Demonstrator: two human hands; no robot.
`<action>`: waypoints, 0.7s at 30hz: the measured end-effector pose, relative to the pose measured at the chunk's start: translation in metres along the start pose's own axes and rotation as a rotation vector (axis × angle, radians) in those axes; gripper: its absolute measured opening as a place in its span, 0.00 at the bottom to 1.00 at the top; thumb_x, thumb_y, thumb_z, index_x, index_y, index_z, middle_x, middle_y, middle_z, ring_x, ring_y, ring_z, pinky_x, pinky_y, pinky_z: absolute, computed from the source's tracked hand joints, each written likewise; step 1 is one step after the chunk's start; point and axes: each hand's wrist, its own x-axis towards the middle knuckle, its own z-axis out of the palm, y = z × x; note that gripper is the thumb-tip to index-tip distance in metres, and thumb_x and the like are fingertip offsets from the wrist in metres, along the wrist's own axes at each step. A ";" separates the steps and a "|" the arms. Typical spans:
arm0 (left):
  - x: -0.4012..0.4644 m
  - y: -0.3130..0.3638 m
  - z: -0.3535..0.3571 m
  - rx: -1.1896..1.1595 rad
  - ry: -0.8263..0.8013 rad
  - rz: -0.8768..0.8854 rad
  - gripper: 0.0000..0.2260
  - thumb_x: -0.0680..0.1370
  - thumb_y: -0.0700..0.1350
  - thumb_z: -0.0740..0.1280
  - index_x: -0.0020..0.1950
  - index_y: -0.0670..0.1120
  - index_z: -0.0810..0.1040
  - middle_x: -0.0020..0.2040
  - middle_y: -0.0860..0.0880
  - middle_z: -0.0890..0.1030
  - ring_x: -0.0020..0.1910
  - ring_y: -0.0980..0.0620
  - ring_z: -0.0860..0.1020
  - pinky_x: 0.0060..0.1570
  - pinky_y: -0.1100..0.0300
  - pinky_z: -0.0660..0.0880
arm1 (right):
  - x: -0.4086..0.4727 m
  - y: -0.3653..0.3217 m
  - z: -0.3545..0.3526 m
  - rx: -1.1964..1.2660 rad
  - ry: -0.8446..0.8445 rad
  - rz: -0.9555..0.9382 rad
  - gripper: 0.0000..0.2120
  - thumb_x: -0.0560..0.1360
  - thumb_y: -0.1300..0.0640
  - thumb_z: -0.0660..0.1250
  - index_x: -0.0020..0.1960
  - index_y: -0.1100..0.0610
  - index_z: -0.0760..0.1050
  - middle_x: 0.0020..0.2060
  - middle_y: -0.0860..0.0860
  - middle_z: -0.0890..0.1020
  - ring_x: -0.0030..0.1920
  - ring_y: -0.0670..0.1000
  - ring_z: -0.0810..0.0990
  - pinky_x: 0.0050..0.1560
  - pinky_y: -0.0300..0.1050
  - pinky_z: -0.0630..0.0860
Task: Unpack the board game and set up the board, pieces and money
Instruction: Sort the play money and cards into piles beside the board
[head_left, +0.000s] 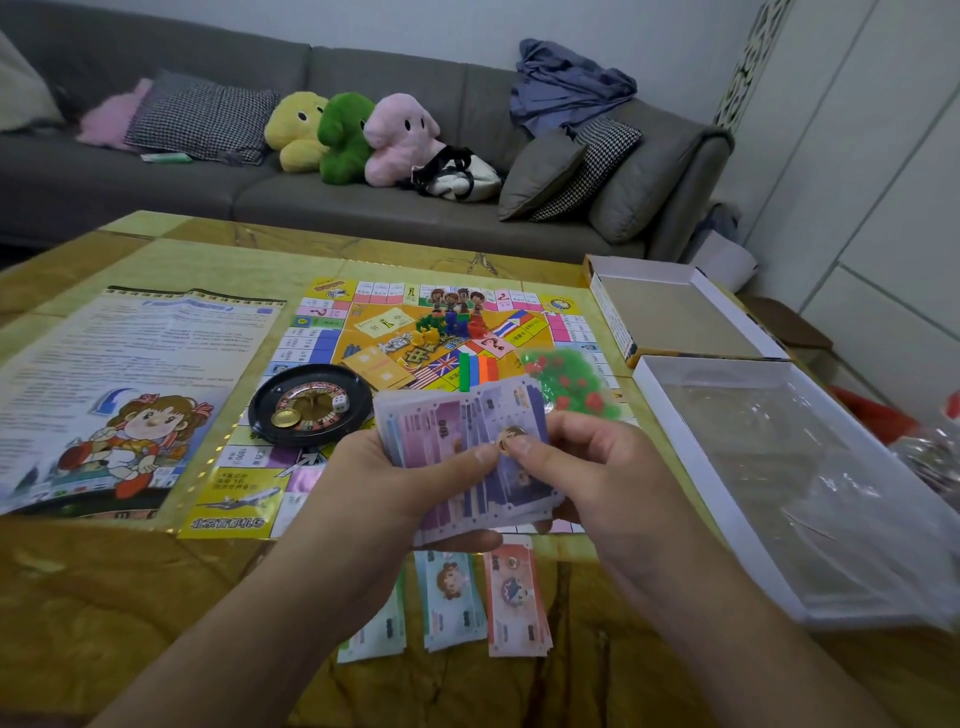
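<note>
Sorting money: left hand (384, 478) holds the notes (467, 447), right hand (582, 467) pinches the top one. Next: lay it beside the piles (457, 603) on the tabletop (104, 597).

Home living room (sofa (363, 208), plush toys (353, 135))

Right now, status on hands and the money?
Left hand grips the banknote stack. Right hand pinches its top note. Three sorted piles on the table. Nothing in the way.

table (130, 597): glossy, marble-look | money (467, 457): thin paper | roulette wheel (310, 405): shiny black plastic | sofa (363, 208): matt cloth
</note>
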 end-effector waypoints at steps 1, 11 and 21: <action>0.000 0.000 0.001 -0.002 0.001 -0.005 0.16 0.73 0.39 0.75 0.60 0.39 0.82 0.50 0.39 0.88 0.47 0.37 0.87 0.37 0.45 0.86 | 0.000 0.001 0.000 -0.011 0.006 -0.006 0.05 0.79 0.54 0.72 0.53 0.51 0.86 0.44 0.52 0.89 0.45 0.53 0.89 0.37 0.42 0.82; 0.005 -0.001 0.004 0.015 0.085 -0.056 0.14 0.77 0.40 0.73 0.61 0.38 0.79 0.48 0.39 0.88 0.46 0.40 0.88 0.38 0.44 0.85 | -0.002 0.003 -0.050 -0.590 0.243 -0.010 0.06 0.83 0.50 0.69 0.48 0.50 0.80 0.41 0.47 0.86 0.38 0.45 0.86 0.27 0.36 0.75; 0.005 -0.006 0.022 0.089 0.090 -0.070 0.12 0.77 0.41 0.73 0.60 0.40 0.79 0.47 0.40 0.88 0.45 0.41 0.88 0.38 0.44 0.86 | -0.015 0.056 -0.056 -1.113 0.137 0.160 0.05 0.82 0.58 0.59 0.48 0.54 0.67 0.41 0.50 0.76 0.42 0.57 0.74 0.34 0.46 0.69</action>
